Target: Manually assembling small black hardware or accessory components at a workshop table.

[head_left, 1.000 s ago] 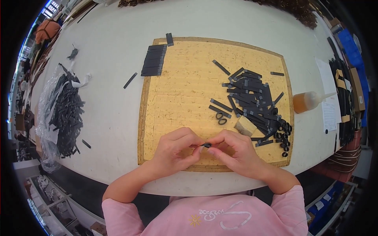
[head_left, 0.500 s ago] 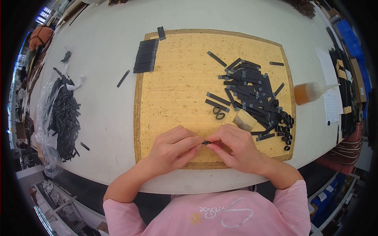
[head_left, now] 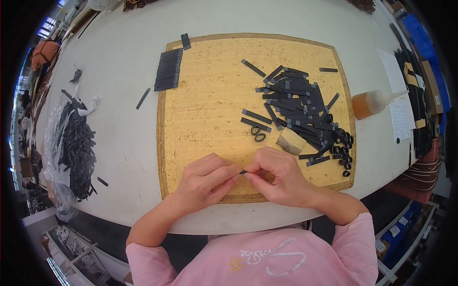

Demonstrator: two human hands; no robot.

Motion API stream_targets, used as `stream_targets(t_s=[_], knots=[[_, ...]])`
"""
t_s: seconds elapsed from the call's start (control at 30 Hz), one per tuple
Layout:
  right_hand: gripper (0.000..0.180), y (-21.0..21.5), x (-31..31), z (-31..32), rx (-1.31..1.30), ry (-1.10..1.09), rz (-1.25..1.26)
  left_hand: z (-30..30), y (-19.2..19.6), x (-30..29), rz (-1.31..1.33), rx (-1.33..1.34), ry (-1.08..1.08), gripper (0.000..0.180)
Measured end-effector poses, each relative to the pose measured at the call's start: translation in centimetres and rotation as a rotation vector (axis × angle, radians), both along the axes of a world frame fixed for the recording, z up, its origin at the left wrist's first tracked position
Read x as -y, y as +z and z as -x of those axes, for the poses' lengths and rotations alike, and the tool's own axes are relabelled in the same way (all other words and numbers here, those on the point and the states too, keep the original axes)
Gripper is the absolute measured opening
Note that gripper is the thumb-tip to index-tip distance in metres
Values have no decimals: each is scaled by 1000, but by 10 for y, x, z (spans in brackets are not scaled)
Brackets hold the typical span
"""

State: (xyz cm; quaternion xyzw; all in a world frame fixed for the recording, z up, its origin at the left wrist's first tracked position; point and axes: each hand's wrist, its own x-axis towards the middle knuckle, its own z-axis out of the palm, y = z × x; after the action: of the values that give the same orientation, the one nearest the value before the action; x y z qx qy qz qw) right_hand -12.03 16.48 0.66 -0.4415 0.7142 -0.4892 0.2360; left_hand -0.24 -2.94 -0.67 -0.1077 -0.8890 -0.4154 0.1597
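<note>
My left hand (head_left: 206,182) and my right hand (head_left: 282,177) meet near the front edge of a yellow board (head_left: 210,109). Thumbs and fingertips of both pinch one small black strip (head_left: 244,172); most of it is hidden by the fingers. Just beyond the hands lie two black loops (head_left: 258,133) and a tan block with a darkened face (head_left: 291,140). A loose heap of flat black strips with greyish ends (head_left: 298,97) covers the board's right part. Several small black loops (head_left: 345,155) are gathered at its right edge.
Black strips lie in a neat row (head_left: 168,70) at the board's far left corner. On the white table (head_left: 124,157) are a plastic bag (head_left: 64,190) with a heap of black pieces (head_left: 76,148), a squeeze bottle of amber liquid (head_left: 371,103) and a paper sheet (head_left: 400,121).
The whole view has shifted slightly, moving the board a little leftward in the picture. Both hands keep their pinch on the small strip, and less of it shows between the fingertips.
</note>
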Motion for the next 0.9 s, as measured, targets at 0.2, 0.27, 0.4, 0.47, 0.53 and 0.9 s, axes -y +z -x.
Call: stream_targets(t_s=[0.2,0.27,0.4,0.47,0.53,0.9], knots=[[17,5,-1,1,-50,22,-19,4,3,5,37,-73,15,32],[19,-4,-1,0,-142,42,-2,4,2,5,41,-81,4,32],[19,0,-1,-1,-251,70,-2,5,1,3,57,-92,-5,31],[18,-3,0,-1,-271,75,7,5,1,2,54,-82,-13,31],[17,-5,-1,-5,-289,75,10,3,4,-1,-14,0,8,28],[11,2,2,-4,97,42,-93,-1,5,-8,-209,186,80,21]])
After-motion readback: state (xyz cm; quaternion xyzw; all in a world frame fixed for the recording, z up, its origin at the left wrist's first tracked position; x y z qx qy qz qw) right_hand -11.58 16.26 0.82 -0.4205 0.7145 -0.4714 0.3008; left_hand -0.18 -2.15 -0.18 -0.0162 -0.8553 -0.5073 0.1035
